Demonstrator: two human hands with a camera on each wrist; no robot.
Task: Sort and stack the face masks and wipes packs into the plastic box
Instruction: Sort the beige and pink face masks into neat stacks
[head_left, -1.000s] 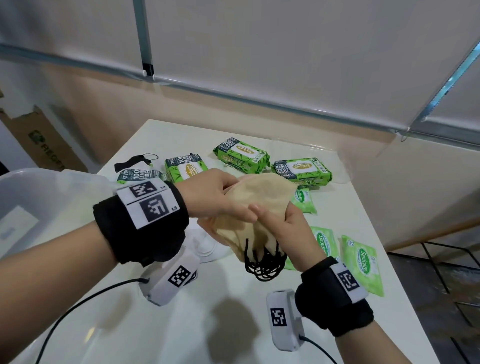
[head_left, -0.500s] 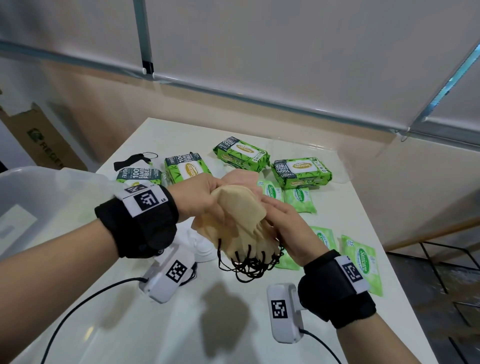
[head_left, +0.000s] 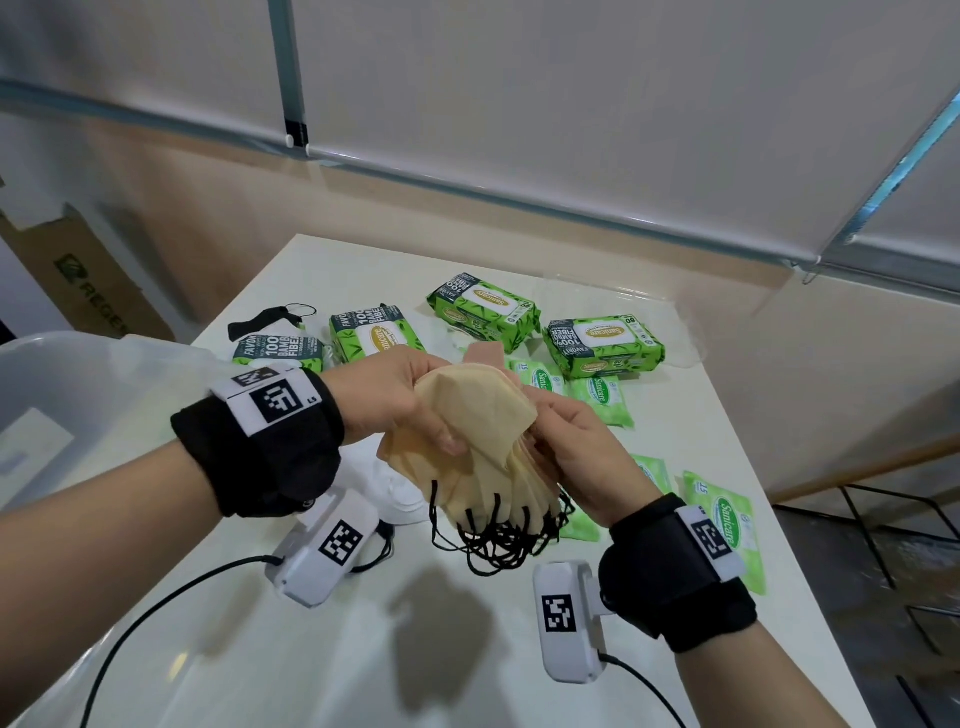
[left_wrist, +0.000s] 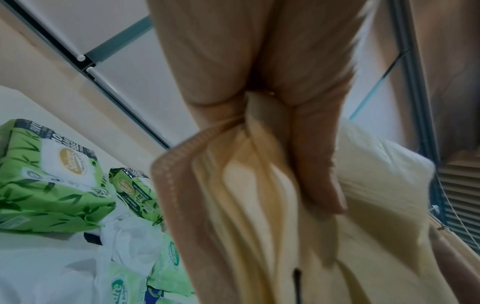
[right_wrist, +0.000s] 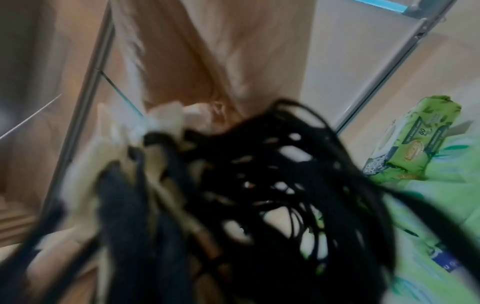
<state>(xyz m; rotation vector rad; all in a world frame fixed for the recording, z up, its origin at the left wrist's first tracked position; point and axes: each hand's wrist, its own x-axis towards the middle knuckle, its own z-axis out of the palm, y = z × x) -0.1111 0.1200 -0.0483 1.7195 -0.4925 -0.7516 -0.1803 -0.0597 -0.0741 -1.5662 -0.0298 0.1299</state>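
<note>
Beige fabric fills both hands right now: a fanned bundle of face masks (head_left: 467, 426) held up over the table (head_left: 363, 649), between the two wrists. Left hand (head_left: 395, 400) has its fingers curled over the top of the bundle, thumb pressing the front sheet; the left wrist view shows those fingers clamped on the folded edge (left_wrist: 259, 144). Right hand (head_left: 576, 452) cups the other side from below, fingers wrapped round the fan's edges.

Black ear loops (head_left: 498, 540) dangle in a tangle beneath the hands, well clear of the tabletop; the right wrist view is mostly loops and blur.

My read: these masks are light, soft and floppy, and the sheets slide on each other, so the stack wants squaring up and a flat pinch across the folded edge, not a grab by the loops, which would snag.

Beyond the hands lie big green wipes packs (head_left: 602, 345), with small sachets (head_left: 722, 519) just beside the right hand. Out past the left forearm sits the translucent plastic box (head_left: 78, 395), where this bundle should end up.
</note>
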